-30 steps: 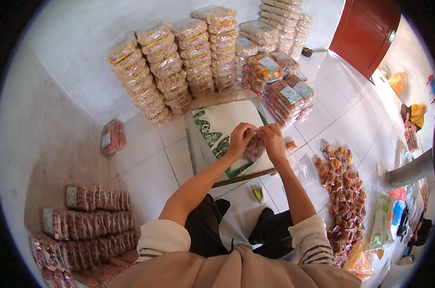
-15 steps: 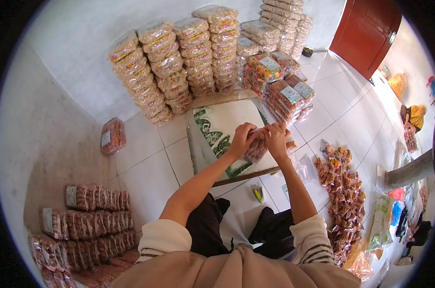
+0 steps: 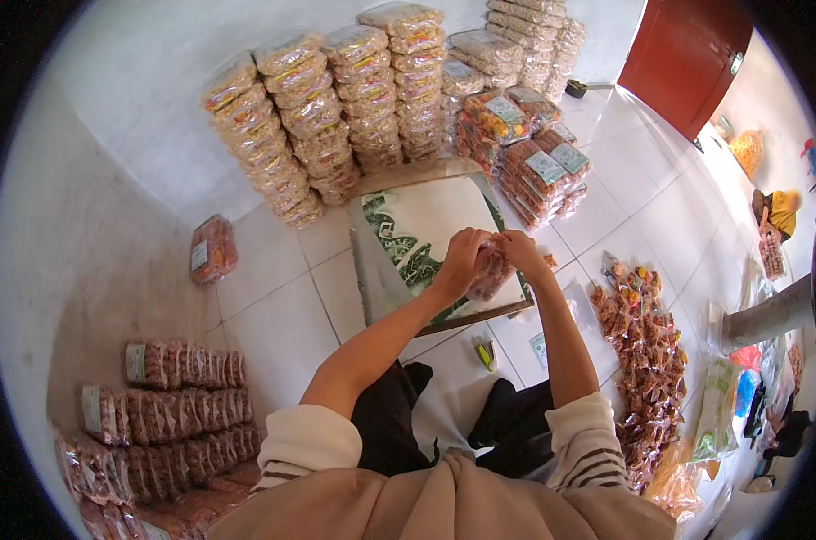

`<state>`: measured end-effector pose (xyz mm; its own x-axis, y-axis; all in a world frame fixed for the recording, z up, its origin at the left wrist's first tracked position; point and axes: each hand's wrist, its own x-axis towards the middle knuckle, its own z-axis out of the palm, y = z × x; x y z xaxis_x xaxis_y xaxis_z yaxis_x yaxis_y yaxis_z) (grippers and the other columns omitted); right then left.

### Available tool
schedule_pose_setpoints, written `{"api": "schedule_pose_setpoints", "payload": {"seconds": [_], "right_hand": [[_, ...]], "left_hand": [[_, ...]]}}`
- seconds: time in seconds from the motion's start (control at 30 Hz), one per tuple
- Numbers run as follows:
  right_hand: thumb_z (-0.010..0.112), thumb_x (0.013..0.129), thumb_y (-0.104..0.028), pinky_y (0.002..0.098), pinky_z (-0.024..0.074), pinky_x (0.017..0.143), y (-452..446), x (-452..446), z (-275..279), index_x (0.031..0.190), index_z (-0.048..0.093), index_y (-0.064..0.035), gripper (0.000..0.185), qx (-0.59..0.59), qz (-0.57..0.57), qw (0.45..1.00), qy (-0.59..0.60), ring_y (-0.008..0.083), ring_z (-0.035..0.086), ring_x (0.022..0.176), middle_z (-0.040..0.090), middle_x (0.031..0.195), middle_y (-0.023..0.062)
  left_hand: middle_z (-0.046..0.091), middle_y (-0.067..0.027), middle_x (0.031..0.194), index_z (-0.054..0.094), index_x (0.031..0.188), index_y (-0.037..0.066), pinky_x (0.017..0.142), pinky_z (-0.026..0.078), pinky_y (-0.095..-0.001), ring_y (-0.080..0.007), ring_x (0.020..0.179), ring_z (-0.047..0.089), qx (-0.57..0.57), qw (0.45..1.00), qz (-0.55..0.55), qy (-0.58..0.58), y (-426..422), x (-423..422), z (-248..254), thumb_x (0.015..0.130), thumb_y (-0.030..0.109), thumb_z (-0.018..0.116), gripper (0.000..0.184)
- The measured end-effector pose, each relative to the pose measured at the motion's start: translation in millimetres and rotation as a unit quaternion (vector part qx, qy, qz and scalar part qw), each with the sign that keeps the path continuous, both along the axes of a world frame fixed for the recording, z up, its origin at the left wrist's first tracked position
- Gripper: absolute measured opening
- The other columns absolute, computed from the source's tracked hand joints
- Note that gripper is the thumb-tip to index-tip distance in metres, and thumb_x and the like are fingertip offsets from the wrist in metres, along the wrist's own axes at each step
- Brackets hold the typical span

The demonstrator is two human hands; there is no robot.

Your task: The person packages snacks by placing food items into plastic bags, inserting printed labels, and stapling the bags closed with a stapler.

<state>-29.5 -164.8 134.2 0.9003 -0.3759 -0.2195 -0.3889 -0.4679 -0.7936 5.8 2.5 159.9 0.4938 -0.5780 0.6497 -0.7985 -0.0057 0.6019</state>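
A clear plastic bag of reddish-brown snacks point(image 3: 491, 277) stands on a low table point(image 3: 444, 211) with a white and green printed top. My left hand point(image 3: 464, 255) grips the bag's upper edge from the left, fingers closed. On the other side of the same edge, my right hand point(image 3: 517, 248) is closed too, its fingers pinching the plastic close to the left hand. Below the table's front edge, a green stapler point(image 3: 486, 355) lies on the tiled floor between my legs. A printed label sheet point(image 3: 540, 349) is on the floor to its right.
Tall stacks of bagged pale snacks point(image 3: 304, 103) line the back wall. Labelled packs point(image 3: 545, 171) are piled right of the table. Small filled packets point(image 3: 642, 360) spread over the right floor; rows of packs point(image 3: 169, 405) stand at left. A person point(image 3: 777, 216) is at far right.
Both hands have drawn slightly closer together at the bag's top. More of the bag's front now shows below them, and the view has shifted a little.
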Motion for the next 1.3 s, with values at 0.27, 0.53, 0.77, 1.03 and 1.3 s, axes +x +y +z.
{"api": "schedule_pose_setpoints", "payload": {"seconds": [0.27, 0.53, 0.77, 1.03, 1.3], "right_hand": [[0.046, 0.083, -0.034, 0.0500, 0.0350, 0.082, -7.1, 0.0, -3.8, 0.089, 0.063, -0.0076, 0.032, -0.015, 0.046, 0.998, -0.028, 0.0357, 0.056, 0.088, 0.061, 0.089, 0.0180], [0.042, 0.085, -0.034, 0.0539, 0.0322, 0.084, -1.1, -3.6, 6.3, 0.091, 0.061, -0.0092, 0.032, -0.136, 0.136, 0.981, -0.011, 0.0360, 0.053, 0.096, 0.061, 0.096, 0.0116], [0.060, 0.076, -0.020, 0.0475, 0.0304, 0.087, 29.3, -53.5, 61.7, 0.093, 0.058, -0.0144, 0.018, -0.230, 0.033, 0.962, -0.145, 0.0308, 0.037, 0.107, 0.055, 0.097, 0.0049], [0.067, 0.064, -0.011, 0.0412, 0.0341, 0.086, 35.7, -60.3, 54.5, 0.084, 0.062, -0.0108, 0.020, -0.425, 0.070, 0.843, -0.321, 0.0232, 0.044, 0.097, 0.053, 0.093, 0.0014], [0.063, 0.066, -0.012, 0.0414, 0.0334, 0.086, 41.9, -64.5, 48.0, 0.081, 0.062, -0.0105, 0.016, -0.467, 0.060, 0.812, -0.345, 0.0214, 0.047, 0.094, 0.054, 0.085, 0.0003]], "left_hand": [[0.051, -0.0127, 0.092, 0.048, 0.100, 0.004, 0.091, 0.035, -0.0431, -0.0312, 0.091, 0.048, -0.004, 0.994, 0.061, -0.087, -6.8, -6.0, -4.6, 0.076, 0.002, 0.057, 0.026], [0.046, -0.0116, 0.085, 0.050, 0.095, 0.004, 0.093, 0.033, -0.0438, -0.0294, 0.089, 0.047, 0.069, 0.970, 0.089, -0.214, 1.2, -1.4, 2.2, 0.072, 0.004, 0.060, 0.024], [0.045, -0.0106, 0.084, 0.050, 0.088, 0.003, 0.086, 0.036, -0.0397, -0.0276, 0.086, 0.046, 0.085, 0.971, 0.061, -0.216, 4.2, 3.2, 4.7, 0.074, 0.008, 0.057, 0.017], [0.044, -0.0092, 0.083, 0.051, 0.090, 0.005, 0.078, 0.037, -0.0380, -0.0264, 0.084, 0.046, 0.079, 0.967, 0.062, -0.232, 3.6, 7.2, 0.1, 0.073, 0.008, 0.060, 0.020], [0.045, -0.0080, 0.084, 0.052, 0.088, 0.007, 0.077, 0.037, -0.0373, -0.0252, 0.082, 0.047, 0.070, 0.969, 0.042, -0.234, 7.1, 7.3, 1.5, 0.071, 0.008, 0.063, 0.021]]}}
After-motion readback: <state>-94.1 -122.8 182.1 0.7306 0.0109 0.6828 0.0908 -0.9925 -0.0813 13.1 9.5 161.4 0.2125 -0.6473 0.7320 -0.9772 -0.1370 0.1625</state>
